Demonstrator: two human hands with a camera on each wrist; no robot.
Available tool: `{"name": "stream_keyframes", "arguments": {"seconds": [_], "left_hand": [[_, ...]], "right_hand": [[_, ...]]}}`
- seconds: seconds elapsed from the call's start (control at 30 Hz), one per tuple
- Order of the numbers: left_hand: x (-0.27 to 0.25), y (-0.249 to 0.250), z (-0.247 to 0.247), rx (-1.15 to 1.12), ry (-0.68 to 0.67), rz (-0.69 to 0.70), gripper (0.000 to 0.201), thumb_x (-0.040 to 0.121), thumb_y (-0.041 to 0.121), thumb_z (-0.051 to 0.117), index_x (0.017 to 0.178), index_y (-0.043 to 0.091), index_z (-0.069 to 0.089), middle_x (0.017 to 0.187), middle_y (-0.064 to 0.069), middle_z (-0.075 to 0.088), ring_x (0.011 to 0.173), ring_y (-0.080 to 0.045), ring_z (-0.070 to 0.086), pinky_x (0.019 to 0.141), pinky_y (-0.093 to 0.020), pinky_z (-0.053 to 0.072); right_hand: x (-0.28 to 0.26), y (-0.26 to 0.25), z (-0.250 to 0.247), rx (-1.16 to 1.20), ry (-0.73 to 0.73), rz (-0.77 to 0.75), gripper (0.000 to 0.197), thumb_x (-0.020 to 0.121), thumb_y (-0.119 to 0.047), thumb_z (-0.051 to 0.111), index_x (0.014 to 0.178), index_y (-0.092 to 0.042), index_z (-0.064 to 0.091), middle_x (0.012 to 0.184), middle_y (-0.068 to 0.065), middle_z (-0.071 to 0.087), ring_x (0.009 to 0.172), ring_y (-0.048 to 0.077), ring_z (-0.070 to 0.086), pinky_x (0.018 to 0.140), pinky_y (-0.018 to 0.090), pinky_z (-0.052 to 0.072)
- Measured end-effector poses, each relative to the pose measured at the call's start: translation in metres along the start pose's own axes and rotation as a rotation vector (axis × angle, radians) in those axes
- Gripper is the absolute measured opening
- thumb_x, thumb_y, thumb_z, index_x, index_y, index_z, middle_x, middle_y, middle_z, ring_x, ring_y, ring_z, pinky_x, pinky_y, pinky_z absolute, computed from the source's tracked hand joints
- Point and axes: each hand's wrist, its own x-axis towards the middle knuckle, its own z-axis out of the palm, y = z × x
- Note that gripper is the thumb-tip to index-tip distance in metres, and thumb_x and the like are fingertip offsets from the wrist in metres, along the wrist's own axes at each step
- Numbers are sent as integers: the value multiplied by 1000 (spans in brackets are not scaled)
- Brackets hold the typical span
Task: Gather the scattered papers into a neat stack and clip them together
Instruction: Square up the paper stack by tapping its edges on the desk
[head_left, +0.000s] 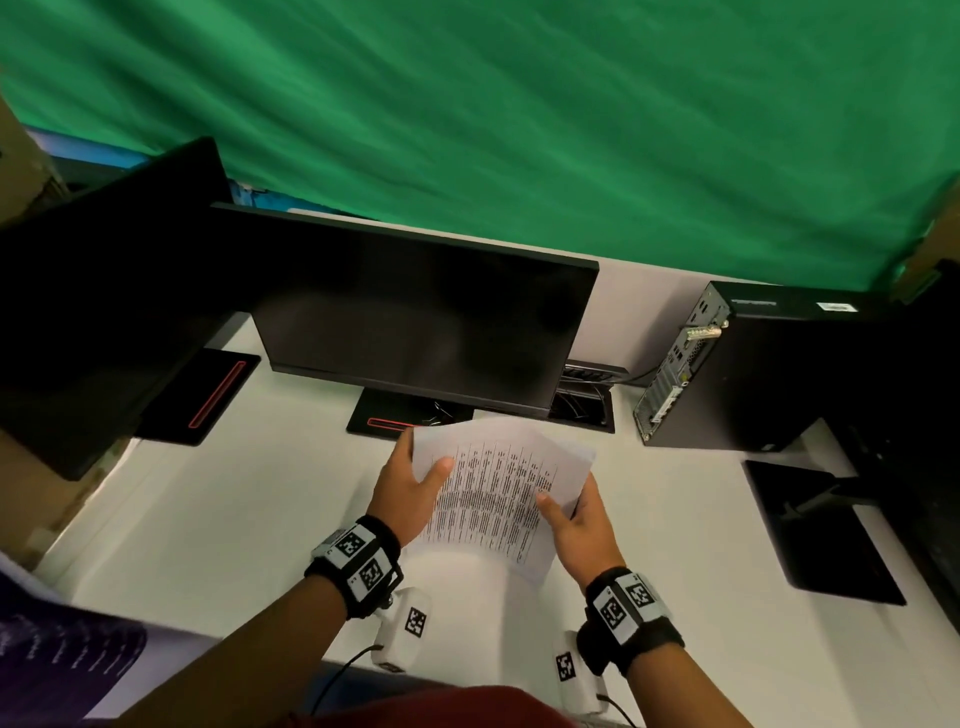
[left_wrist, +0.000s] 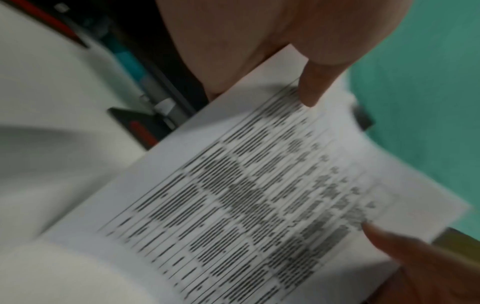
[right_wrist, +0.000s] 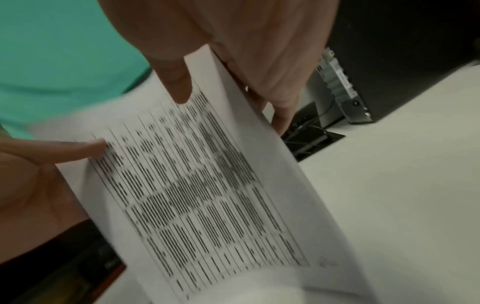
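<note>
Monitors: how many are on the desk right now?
2 for certain: one centre, behind the papers; one angled at far left. A dark stand at right may carry a third, its screen out of view.

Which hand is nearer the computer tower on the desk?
Right. The right hand grips the papers' right edge, on the side toward the computer tower; the left hand grips their left edge, farther away.
</note>
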Motion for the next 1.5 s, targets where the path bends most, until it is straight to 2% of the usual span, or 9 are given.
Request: {"name": "stream_keyframes", "arguments": {"seconds": [0.27, 0.47, 0.8, 0.97, 1.13, 1.23, 1.3, 1.4, 1.5], "left_hand": [[8, -20, 3, 11, -33, -135, 34, 94, 20, 58, 126, 25, 47, 108, 7, 60, 101, -16, 60, 76, -22, 50], [11, -9, -2, -17, 1, -36, 30, 92, 19, 61, 120, 25, 51, 103, 12, 63, 93, 0, 60, 75, -13, 47], [13, -14, -2, 25, -135, -104, 42, 90, 26, 64, 128, 24, 45, 112, 2, 67, 104, -17, 65, 91, -40, 55], [9, 9, 1, -246, -137, -105, 33, 94, 19, 59, 109, 39, 38, 99, 15, 59, 90, 0, 59, 70, -13, 49], [8, 28, 6, -430, -36, -138, 15, 99, 33, 47, 85, 39, 45, 87, 6, 63, 84, -14, 64, 68, -23, 50], [15, 27, 7, -414, 10, -159, 24, 96, 47, 47, 94, 26, 59, 85, -6, 65, 80, -24, 66, 73, -35, 55], [18, 26, 9, -381, 23, -157, 36, 95, 50, 46, 103, 19, 61, 91, -13, 68, 81, -27, 68, 74, -40, 57], [21, 24, 11, -358, 51, -169, 27, 97, 44, 45, 101, 22, 60, 89, -14, 64, 79, -26, 65, 75, -44, 56], [21, 24, 12, -353, 46, -140, 33, 97, 46, 43, 102, 20, 63, 88, -10, 66, 75, -22, 65, 63, -34, 54]], "right_hand": [[-1, 9, 2, -84, 37, 43, 37, 98, -13, 58, 132, -23, 49, 121, -2, 67, 114, 20, 64, 100, 45, 52], [1, -4, -8, -30, 104, -10, 36, 96, -10, 60, 130, -14, 52, 118, -1, 68, 107, 8, 64, 95, 36, 53], [-3, -7, -12, 9, 107, -26, 49, 86, -9, 73, 124, -25, 46, 112, -7, 65, 106, 8, 62, 90, 31, 53], [-5, -27, -9, 169, 129, -87, 65, 66, -54, 83, 117, -26, 54, 110, 7, 69, 102, 22, 69, 90, 41, 57], [0, -38, 0, 333, 238, 32, 77, 84, -58, 63, 142, -11, 44, 115, 3, 63, 106, 16, 61, 96, 37, 49], [7, -39, 3, 348, 304, 38, 48, 87, -59, 60, 112, -17, 62, 102, 4, 63, 99, 23, 60, 86, 36, 47], [10, -40, 4, 340, 310, 71, 46, 84, -63, 61, 96, -21, 49, 103, 5, 63, 93, 23, 63, 78, 35, 49], [11, -42, 3, 341, 306, 40, 26, 96, -41, 55, 86, -17, 55, 74, 2, 63, 65, 15, 63, 62, 30, 49], [9, -47, 4, 320, 336, 21, 19, 98, -27, 52, 89, -16, 64, 78, 2, 67, 70, 20, 64, 61, 31, 49]]}}
